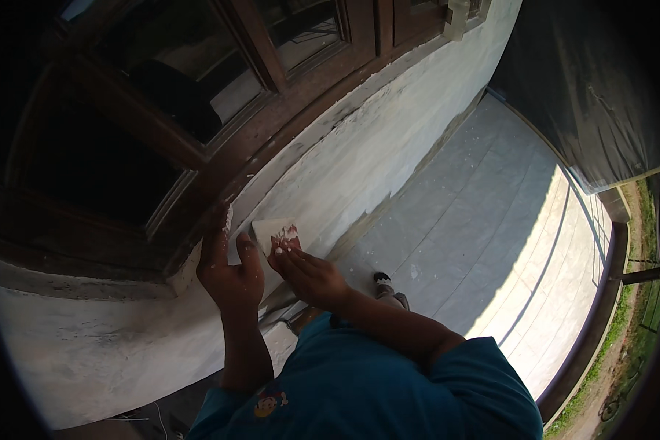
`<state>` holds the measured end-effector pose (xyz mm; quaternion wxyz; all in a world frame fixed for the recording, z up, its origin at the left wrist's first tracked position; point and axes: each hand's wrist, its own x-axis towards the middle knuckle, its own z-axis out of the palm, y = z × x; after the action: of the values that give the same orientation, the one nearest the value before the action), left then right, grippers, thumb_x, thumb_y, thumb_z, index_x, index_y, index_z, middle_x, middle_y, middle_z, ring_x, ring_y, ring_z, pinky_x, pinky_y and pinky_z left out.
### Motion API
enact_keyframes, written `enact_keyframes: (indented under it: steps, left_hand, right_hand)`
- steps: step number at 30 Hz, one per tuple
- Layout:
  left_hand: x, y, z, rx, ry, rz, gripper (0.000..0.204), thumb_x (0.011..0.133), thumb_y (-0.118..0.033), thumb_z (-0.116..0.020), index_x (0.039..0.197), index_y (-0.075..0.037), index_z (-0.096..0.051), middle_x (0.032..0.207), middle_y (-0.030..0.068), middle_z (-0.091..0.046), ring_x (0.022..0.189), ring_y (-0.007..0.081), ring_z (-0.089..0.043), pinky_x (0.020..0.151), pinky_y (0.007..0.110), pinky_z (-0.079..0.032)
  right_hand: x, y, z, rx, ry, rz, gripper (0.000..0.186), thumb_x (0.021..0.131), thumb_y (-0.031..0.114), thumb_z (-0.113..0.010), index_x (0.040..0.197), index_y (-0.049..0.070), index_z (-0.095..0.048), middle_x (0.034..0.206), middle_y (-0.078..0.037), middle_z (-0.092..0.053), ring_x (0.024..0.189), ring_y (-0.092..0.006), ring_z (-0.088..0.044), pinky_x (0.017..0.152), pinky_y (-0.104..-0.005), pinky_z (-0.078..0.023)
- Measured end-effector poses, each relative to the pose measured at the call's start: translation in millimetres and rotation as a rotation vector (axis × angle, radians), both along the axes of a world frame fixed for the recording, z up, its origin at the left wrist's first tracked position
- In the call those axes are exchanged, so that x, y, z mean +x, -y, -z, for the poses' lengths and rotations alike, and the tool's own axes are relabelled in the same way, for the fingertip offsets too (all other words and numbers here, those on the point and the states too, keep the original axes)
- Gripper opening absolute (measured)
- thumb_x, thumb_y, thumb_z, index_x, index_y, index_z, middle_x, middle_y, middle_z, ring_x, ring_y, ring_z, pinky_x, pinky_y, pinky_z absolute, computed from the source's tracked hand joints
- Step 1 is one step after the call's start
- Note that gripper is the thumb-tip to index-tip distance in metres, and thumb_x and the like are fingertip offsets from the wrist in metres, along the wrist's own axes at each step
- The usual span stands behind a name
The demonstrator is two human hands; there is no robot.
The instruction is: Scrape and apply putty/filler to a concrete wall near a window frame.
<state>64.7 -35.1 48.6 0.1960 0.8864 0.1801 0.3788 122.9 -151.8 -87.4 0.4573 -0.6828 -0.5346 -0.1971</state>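
My left hand [229, 271] rests at the lower edge of the brown wooden window frame [301, 92], thumb and index finger apart, with white paste on a fingertip. Just beside it, my right hand [308, 275] grips a flat scraper [284, 229] with a pale blade and red patches smeared with white paste. The scraper is against the white plastered wall [374, 147] under the sill. My fingers cover part of the scraper.
A grey tiled floor [462, 205] runs along the wall, sunlit at its outer side. A dark sheet [587, 110] hangs at the upper right above a railing [631, 277], with grass and a path beyond. My shoe [381, 282] shows below the wall.
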Motion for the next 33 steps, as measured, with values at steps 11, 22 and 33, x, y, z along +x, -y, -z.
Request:
enact_keyframes:
  steps: [11, 22, 33]
  left_hand:
    - [-16.9, 4.7, 4.8, -0.002, 0.001, -0.039, 0.048, 0.078, -0.002, -0.056, 0.126, -0.002, -0.063, 0.126, 0.0178, -0.065, 0.117, 0.0330, -0.063, 0.104, 0.041, -0.048]
    - [-37.8, -6.5, 3.2, -0.011, 0.061, -0.073, 0.053, 0.075, 0.000, -0.051, 0.126, 0.000, -0.064, 0.127, 0.0177, -0.065, 0.119, 0.0329, -0.062, 0.104, 0.041, -0.048]
    - [-51.4, -19.3, 8.6, -0.022, 0.039, -0.024, 0.056, 0.074, 0.002, -0.049, 0.129, -0.001, -0.062, 0.130, 0.0177, -0.063, 0.124, 0.0325, -0.059, 0.106, 0.041, -0.046]
  right_hand:
    - [167.4, 62.0, -186.2, -0.275, 0.210, 0.686, 0.019, 0.079, 0.010, -0.061, 0.098, 0.011, -0.066, 0.076, -0.007, -0.068, 0.074, -0.0258, -0.064, 0.064, -0.0386, -0.054]
    - [55.1, 19.2, -151.0, -0.265, 0.378, 0.151, 0.041, 0.071, 0.007, -0.071, 0.112, 0.006, -0.066, 0.102, -0.007, -0.071, 0.084, -0.0212, -0.062, 0.077, -0.0332, -0.053]
    - [74.9, 54.5, -49.3, 0.245, -0.623, 0.528, 0.031, 0.091, 0.001, -0.052, 0.120, 0.000, -0.062, 0.098, -0.018, -0.071, 0.080, -0.0216, -0.068, 0.074, -0.0308, -0.054]
